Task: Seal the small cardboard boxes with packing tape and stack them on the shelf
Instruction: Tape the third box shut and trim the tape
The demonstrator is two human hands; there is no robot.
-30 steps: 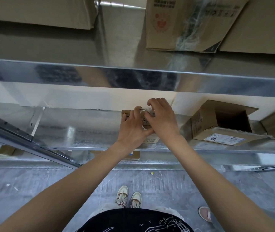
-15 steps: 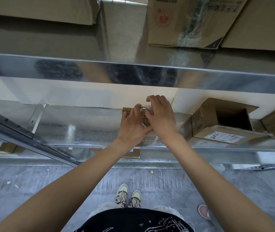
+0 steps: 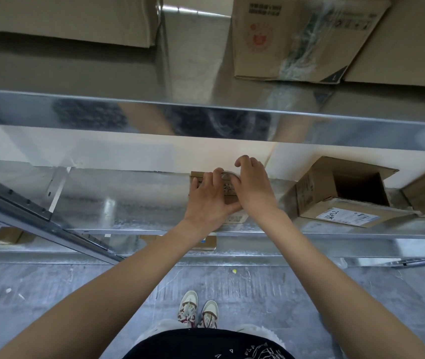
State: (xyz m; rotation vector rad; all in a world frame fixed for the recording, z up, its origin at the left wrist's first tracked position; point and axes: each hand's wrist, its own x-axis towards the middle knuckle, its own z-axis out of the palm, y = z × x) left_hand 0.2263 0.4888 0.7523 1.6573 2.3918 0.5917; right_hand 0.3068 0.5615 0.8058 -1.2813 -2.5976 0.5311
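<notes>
Judging from how things lie, the sealing of 1 small cardboard box (image 3: 228, 189) is under way and not finished: it sits on the middle metal shelf (image 3: 128, 200), toward the back near the pale wall, mostly hidden under both hands. A roll of clear packing tape (image 3: 228, 175) shows at its far edge, between the 2 hands, so the strip is probably being drawn across or pressed down (whether the flaps are already closed I cannot tell, since the hands cover the top).

An open cardboard box (image 3: 341, 193) stands to the right on the same shelf, its flaps up and its inside dark, so at least 1 more looks unsealed. No stack of sealed small boxes is visible, so stacking seems wholly left to do.

Both arms reach forward, nearly straight. The left hand (image 3: 207, 200) lies flat on the box, fingers fairly straight and pressing, thumb angled toward the right. The right hand (image 3: 254, 187) arches over the roll with fingers curled down around it, apparently gripping it.
</notes>
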